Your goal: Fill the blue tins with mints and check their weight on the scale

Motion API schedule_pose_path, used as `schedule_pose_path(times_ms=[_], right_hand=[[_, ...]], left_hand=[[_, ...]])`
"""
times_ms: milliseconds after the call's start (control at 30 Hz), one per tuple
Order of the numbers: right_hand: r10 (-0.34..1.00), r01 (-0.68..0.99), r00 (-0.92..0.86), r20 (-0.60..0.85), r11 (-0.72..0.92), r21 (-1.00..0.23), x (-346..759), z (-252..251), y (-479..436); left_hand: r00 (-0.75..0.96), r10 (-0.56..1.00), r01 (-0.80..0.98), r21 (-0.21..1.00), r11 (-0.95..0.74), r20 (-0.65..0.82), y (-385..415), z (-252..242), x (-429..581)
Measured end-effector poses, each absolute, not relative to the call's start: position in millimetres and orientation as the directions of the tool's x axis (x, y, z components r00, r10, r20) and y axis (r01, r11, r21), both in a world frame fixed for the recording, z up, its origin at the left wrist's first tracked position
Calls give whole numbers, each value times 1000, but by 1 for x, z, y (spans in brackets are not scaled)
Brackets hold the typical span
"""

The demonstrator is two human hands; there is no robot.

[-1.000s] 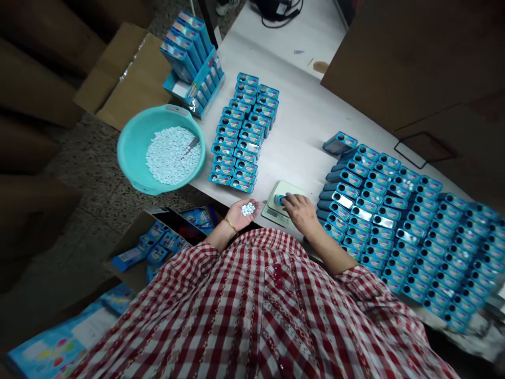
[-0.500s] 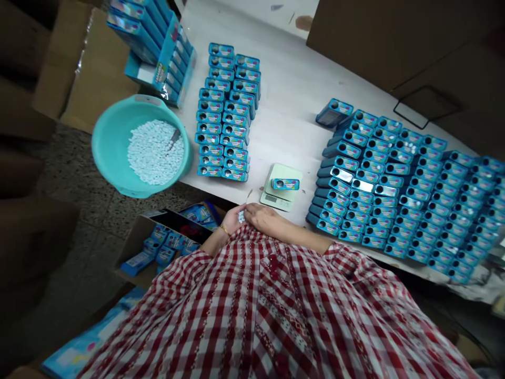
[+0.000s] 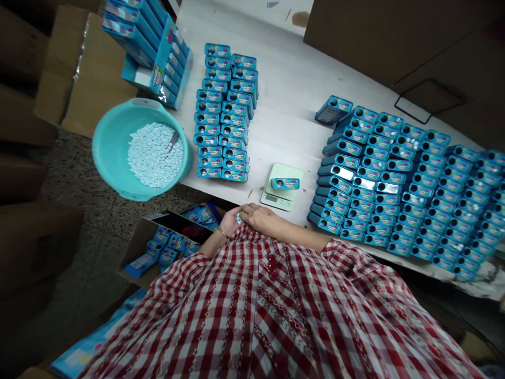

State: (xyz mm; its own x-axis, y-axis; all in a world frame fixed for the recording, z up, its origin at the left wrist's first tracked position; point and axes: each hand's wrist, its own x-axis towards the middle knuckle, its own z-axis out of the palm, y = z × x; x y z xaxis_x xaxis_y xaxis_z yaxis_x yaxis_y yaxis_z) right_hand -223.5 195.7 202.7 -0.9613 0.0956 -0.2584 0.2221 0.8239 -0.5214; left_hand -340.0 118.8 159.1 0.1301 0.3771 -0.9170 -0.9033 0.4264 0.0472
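My left hand (image 3: 228, 222) is cupped close to my body at the table's front edge and holds small pale blue candies (image 3: 239, 217). Over that palm lies my right hand (image 3: 257, 216), its bent fingers down at the candies; its fingertips are partly hidden. Just beyond my hands, a kitchen scale (image 3: 275, 201) carries one blue candy box (image 3: 285, 183). To the left, a turquoise basin (image 3: 112, 142) contains a heap of the same pale candies (image 3: 153, 155), with a spoon or scoop (image 3: 172, 139) stuck in it.
Two columns of blue boxes (image 3: 208, 119) stand left of the scale, and a large block of boxes (image 3: 379, 184) on the right. A display carton (image 3: 158, 76) is at the back left. Below the table edge sits an open carton (image 3: 136, 231) of blue packs. Brown cardboard (image 3: 355, 42) borders the far side.
Both hands have shifted very slightly left, still together over the candies. The right hand's fingers now cover more of the left palm. The boxes and scale stay in place.
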Motion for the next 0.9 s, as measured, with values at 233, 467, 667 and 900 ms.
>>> schedule_pose_path(times_ms=[233,467,667,900], right_hand=[[194,223,-975,-110,798,-560,-212,203,206],[640,329,-758,126,541,-774,-179,202,244],[682,443,-729,57,534,-720,-162,190,269],[745,512,-657,118,555,-656,-141,195,276]], left_hand=[[160,461,-914,45,402,-873,137,169,-339],[143,607,-941,83,329,-782,175,190,-327],[144,594,-940,79,333,-792,184,183,-330],[48,573,-965,109,237,-818,165,177,-350]])
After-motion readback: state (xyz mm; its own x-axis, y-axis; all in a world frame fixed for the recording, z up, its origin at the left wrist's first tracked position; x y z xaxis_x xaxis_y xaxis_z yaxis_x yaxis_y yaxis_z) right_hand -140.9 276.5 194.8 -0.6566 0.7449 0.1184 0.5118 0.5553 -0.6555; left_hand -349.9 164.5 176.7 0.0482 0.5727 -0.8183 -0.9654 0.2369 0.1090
